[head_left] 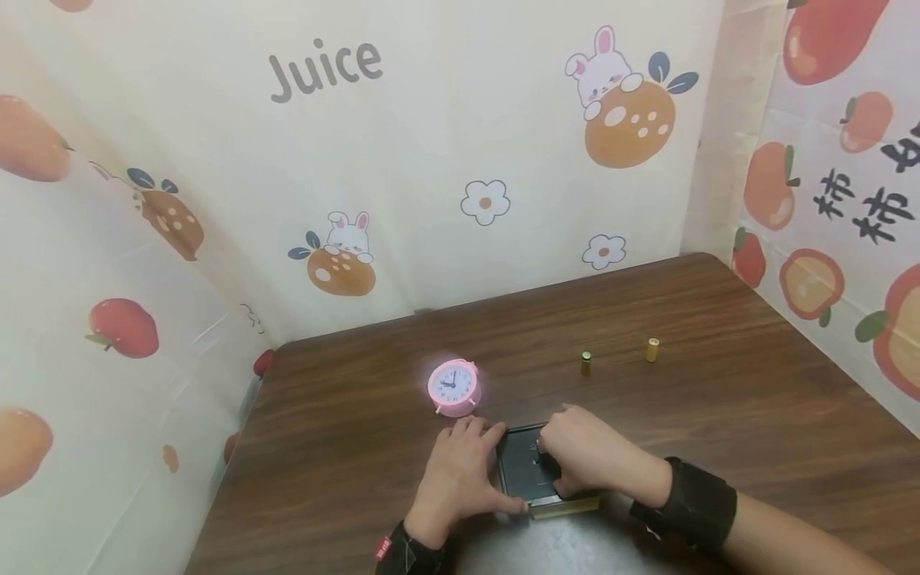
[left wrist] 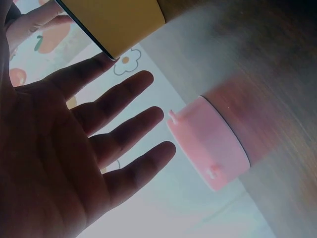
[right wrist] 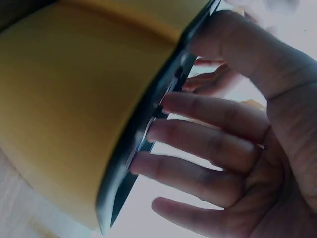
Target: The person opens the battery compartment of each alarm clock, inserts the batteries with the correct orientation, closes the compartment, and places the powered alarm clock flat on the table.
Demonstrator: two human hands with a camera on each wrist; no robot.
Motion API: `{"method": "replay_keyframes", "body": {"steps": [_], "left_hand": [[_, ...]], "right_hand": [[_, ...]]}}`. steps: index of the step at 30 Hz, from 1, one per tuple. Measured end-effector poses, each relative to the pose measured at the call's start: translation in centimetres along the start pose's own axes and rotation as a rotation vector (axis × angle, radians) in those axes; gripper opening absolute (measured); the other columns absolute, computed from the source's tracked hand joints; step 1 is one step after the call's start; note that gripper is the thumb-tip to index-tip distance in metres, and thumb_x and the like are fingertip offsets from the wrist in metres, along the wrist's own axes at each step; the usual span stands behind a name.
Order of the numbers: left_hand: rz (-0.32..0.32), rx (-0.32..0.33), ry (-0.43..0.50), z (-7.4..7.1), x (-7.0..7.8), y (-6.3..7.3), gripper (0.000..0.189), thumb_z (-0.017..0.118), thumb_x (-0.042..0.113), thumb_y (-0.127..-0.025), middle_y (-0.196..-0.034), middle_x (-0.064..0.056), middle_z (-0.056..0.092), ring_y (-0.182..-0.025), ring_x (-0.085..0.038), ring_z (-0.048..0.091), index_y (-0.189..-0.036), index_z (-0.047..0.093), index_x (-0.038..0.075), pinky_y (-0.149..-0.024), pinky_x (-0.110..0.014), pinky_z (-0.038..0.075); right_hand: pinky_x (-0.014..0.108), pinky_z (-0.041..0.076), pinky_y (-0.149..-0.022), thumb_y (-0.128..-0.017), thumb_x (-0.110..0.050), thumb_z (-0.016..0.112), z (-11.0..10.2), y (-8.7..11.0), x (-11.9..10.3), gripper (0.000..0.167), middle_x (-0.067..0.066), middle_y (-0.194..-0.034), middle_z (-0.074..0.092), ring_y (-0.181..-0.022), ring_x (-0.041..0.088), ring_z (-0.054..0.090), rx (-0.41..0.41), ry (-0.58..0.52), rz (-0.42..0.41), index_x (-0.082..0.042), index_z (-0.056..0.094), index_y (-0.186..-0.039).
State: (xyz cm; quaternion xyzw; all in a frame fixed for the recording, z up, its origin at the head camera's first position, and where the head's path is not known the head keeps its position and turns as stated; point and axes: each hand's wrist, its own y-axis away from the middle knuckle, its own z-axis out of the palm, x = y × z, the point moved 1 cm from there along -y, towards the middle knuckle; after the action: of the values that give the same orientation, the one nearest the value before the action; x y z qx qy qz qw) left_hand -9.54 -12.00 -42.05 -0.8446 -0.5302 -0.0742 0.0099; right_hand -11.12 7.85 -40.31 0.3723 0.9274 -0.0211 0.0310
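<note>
With the black-and-yellow box (head_left: 517, 471) taken as the dial's centre, a broad run of wooden table (head_left: 309, 455) is offered at nine o'clock as room for moving, bounded by the left edge and the printed curtain (head_left: 417, 152). Between ten and eleven, the pink alarm clock (head_left: 454, 387) is set just beyond the fingertips of the left hand (head_left: 460, 471), by which forward play there is limited. That hand is spread, with nothing grasped; the box's left side is touched by it. The box is placed black face up, toward the near part of the table. At three o'clock, its black face is touched by the extended fingers of the right hand (head_left: 592, 451), nothing being seen clasped. The step in hand is judged to be fingertip work on that face, braced from the left; for the next move, a steady brace seems called for. Near one o'clock, a dark cylinder (head_left: 585, 365) is stood, and between one and two, a gold cylinder (head_left: 652, 350), both apart from the hands.
</note>
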Motion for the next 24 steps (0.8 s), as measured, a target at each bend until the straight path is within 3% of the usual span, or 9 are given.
{"method": "replay_keyframes", "body": {"steps": [5, 14, 24], "left_hand": [[0.010, 0.010, -0.015, 0.08, -0.10, 0.01, 0.100, 0.070, 0.080, -0.056, -0.126, -0.002, 0.058, -0.119, -0.021, 0.049, -0.136, 0.053, 0.021, -0.098, -0.046, 0.045], [0.023, 0.013, -0.020, 0.14, -0.16, -0.05, 0.100, 0.070, 0.080, -0.056, -0.124, 0.000, 0.059, -0.117, -0.019, 0.049, -0.135, 0.054, 0.021, -0.096, -0.044, 0.045], [0.026, 0.004, -0.017, 0.06, -0.23, -0.10, 0.100, 0.070, 0.079, -0.056, -0.125, 0.000, 0.059, -0.117, -0.018, 0.049, -0.136, 0.053, 0.021, -0.097, -0.044, 0.045]], "right_hand": [[0.021, 0.035, -0.049, -0.057, -0.032, 0.085, 0.09, -0.10, 0.00, 0.028, -0.009, -0.058, 0.055, -0.052, 0.004, 0.037, 0.007, -0.031, -0.011, -0.015, 0.065, -0.065], [0.019, 0.038, -0.049, -0.059, -0.026, 0.085, -0.13, -0.15, -0.18, 0.026, -0.006, -0.061, 0.058, -0.053, 0.003, 0.040, -0.026, -0.099, 0.015, -0.011, 0.068, -0.071], [0.020, 0.040, -0.050, -0.056, -0.024, 0.086, -0.19, -0.28, -0.33, 0.028, -0.005, -0.062, 0.058, -0.054, 0.004, 0.042, -0.031, -0.099, 0.037, -0.011, 0.068, -0.072]]}}
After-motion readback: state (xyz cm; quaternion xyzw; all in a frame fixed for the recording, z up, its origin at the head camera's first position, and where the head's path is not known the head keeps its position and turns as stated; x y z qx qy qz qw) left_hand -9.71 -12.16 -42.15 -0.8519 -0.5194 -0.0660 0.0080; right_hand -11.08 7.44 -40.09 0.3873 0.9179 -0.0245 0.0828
